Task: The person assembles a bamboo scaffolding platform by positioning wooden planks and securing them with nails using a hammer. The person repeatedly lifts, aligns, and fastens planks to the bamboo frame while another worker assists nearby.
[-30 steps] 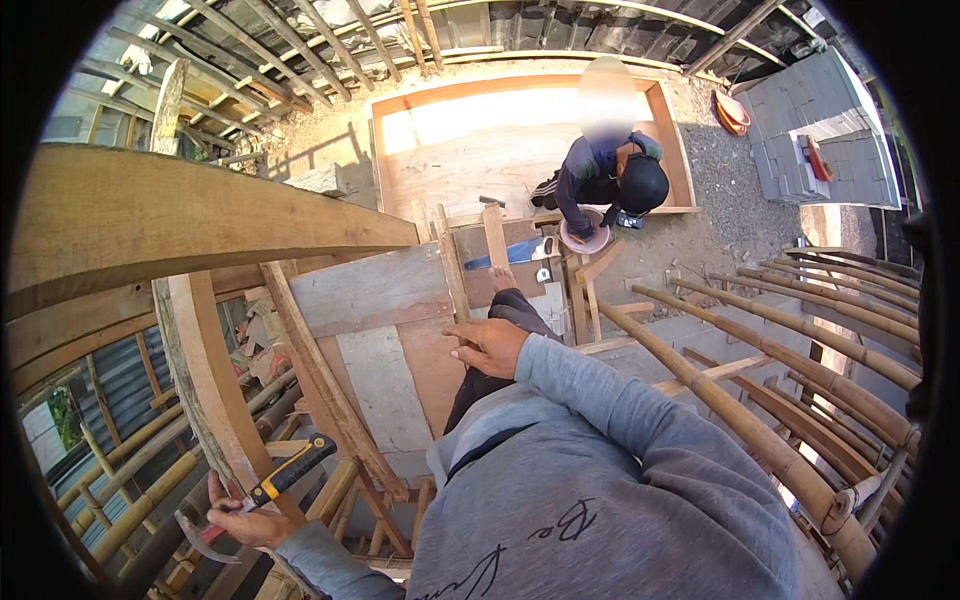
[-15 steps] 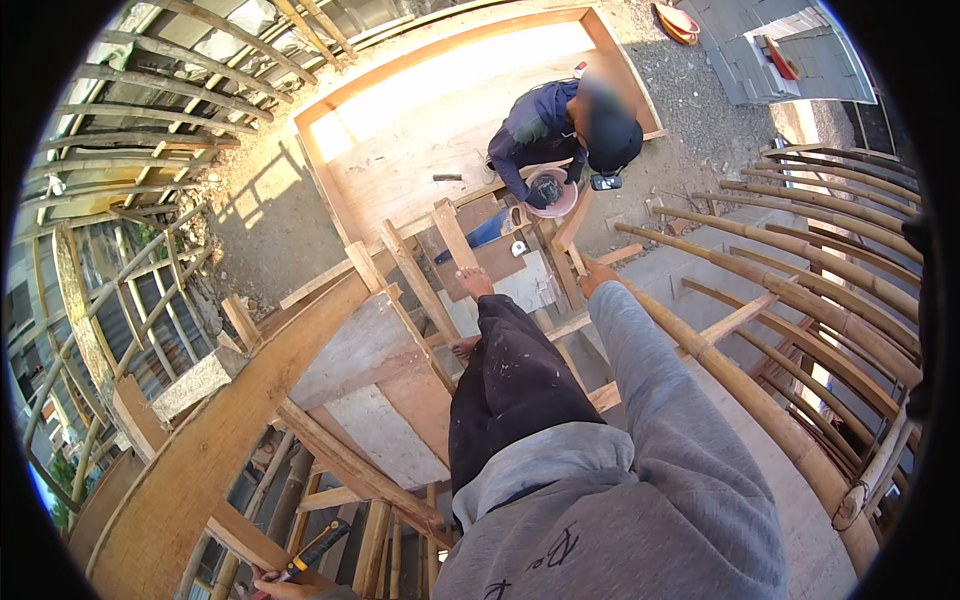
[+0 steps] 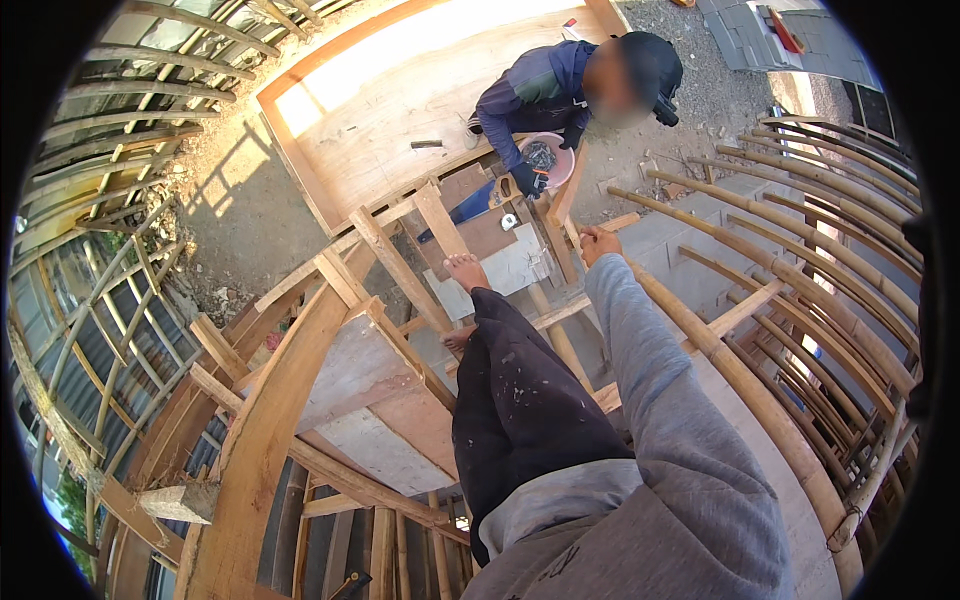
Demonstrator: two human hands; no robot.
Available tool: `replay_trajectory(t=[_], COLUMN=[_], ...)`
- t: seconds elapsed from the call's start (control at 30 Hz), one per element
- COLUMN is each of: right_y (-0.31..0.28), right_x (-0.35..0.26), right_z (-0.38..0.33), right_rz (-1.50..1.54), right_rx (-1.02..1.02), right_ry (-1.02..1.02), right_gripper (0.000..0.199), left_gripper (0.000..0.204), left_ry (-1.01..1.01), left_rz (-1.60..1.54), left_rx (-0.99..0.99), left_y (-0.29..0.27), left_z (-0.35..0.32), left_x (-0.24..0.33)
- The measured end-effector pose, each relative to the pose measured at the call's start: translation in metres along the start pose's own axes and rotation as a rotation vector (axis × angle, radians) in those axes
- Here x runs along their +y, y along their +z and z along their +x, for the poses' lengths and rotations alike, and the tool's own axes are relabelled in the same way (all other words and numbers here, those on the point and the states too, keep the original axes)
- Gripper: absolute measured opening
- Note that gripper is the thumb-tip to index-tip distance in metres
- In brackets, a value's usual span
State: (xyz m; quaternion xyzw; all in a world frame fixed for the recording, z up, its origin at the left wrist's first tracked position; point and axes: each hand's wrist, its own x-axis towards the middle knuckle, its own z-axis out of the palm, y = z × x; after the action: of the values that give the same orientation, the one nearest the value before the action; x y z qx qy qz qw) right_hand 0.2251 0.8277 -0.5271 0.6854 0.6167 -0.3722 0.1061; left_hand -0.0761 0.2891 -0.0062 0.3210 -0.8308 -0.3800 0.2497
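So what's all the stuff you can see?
Shallow wooden box: 1, tan, top middle
Co-worker: 1, dark blue jacket, upper middle
Bucket: 1, pink, at co-worker's hands
Handsaw: 1, blue, left of bucket
Tape measure: 1, white, below bucket
Blocks: many, grey, top right
Bamboo poles: many, tan, right side
Timbers: several, brown, left and middle
Patchwork panel: 1, grey and brown, lower left
Tool end: 1, dark, bottom edge
Feet: 2, bare, centre
Right hand: 1, grey sleeve, right of centre
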Motion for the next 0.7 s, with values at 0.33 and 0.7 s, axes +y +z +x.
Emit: replay_trajectory(t=[0.33, 0.7], right_y=[0.047, 0.100], right_x=[0.002, -0.023], right_z=[-0.025, -0.056], right_rz=[0.402, 0.641], right_rx=[-0.173, 0.060], right_ry=[0.308, 0.659], right_gripper=[0.013, 0.027], left_gripper=[0.032, 0.031], left_ry=[0.009, 0.028], left_rz=[0.060, 0.089], left_rx=[0.003, -0.005], left_y=[0.022, 0.035], left_z=[-0.005, -0.002], left_x=[-0.005, -0.006])
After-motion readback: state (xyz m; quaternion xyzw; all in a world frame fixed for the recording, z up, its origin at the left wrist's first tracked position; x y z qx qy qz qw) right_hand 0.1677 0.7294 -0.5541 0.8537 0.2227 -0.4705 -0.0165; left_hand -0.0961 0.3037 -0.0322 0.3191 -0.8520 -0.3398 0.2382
